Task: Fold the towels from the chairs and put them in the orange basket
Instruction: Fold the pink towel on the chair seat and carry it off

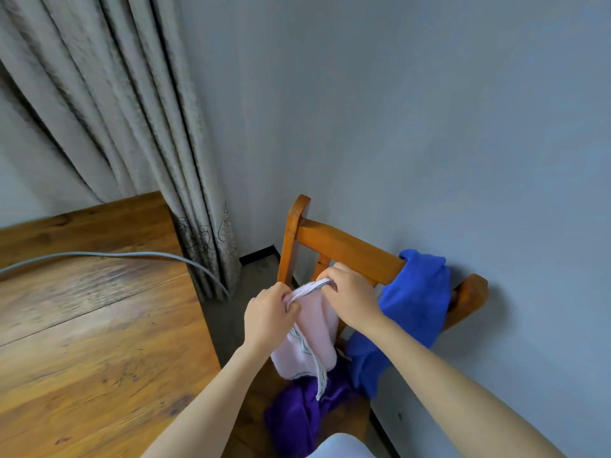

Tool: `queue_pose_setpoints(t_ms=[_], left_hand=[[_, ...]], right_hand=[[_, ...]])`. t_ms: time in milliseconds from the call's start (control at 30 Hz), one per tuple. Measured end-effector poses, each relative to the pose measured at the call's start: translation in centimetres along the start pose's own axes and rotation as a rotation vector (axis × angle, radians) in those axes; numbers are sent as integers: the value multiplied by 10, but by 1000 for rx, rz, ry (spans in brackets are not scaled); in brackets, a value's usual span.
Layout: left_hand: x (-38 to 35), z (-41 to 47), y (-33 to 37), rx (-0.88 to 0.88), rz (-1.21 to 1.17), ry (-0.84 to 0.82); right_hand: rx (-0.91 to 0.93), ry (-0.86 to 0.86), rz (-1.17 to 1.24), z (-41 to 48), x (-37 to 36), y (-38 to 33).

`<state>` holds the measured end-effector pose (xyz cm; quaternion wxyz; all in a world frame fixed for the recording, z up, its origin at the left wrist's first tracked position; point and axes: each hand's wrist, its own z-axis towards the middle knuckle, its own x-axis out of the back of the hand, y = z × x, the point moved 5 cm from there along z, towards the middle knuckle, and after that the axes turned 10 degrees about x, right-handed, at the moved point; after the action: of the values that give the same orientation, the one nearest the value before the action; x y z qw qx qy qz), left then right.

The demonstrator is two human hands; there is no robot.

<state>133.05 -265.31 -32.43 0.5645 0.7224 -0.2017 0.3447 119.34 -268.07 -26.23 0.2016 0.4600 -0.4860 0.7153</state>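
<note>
Plain grey-blue walls point(429, 110) meet in a corner at the far side, and a beige curtain point(125, 127) hangs on the left, its lower edge reaching down behind the wooden table point(82, 342). No basket is seen from this view, so the towels are all at the wooden chair point(344, 246), which stands close to the right wall with its back rail toward the far side. A blue towel point(416, 302) hangs over the right part of the back rail and falls down to the seat. A purple towel point(297, 421) lies crumpled on the near part of the seat. A grey cable point(109, 255) runs across the table and drops over its far edge beside the curtain. Both arms reach forward over the seat, between the table and the right wall. The left hand point(269, 317) and the right hand point(350, 297) are raised just in front of the back rail, close together. Each grip is closed on the top edge of a pink towel point(314, 338) with a striped border; the fingers curl over the hem and pinch it. This towel hangs down from the two hands, and its lower end hangs in front of the purple towel.
</note>
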Motion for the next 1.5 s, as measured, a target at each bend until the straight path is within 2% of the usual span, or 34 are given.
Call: queue_pose_setpoints(t_ms=[233, 333, 533, 667, 767, 933, 1033, 1100, 1167, 1333, 1400, 1500], left_hand=[[28, -10, 23, -85, 5, 194], [47, -10, 14, -42, -49, 266], [68, -10, -21, 105, -161, 244], [75, -17, -35, 141, -273, 184], [80, -19, -37, 106, -327, 132], [88, -35, -3, -128, -217, -25], [80, -49, 17, -241, -68, -160], [68, -64, 28, -292, 49, -254], [58, -82, 38, -304, 94, -281], [49, -130, 51, -224, 212, -154], [48, -156, 48, -169, 302, -94], [35, -201, 29, -26, 342, -165]], right_hand=[[-1, 147, 80, -9, 37, -21], [2, 249, 146, -11, 66, -35], [-26, 529, 317, -13, 130, -48], [-87, 584, 461, -20, 134, -34], [-204, 437, 435, -26, 100, -11], [-334, -152, 144, -50, 20, 22], [-249, -356, 129, -67, -7, 4], [-100, -394, 226, -77, -18, -21], [9, -381, 306, -90, -27, -40], [-126, -257, 445, -129, -34, -32], [-54, -255, 459, -145, -21, -32], [8, -197, 547, -165, 1, -34]])
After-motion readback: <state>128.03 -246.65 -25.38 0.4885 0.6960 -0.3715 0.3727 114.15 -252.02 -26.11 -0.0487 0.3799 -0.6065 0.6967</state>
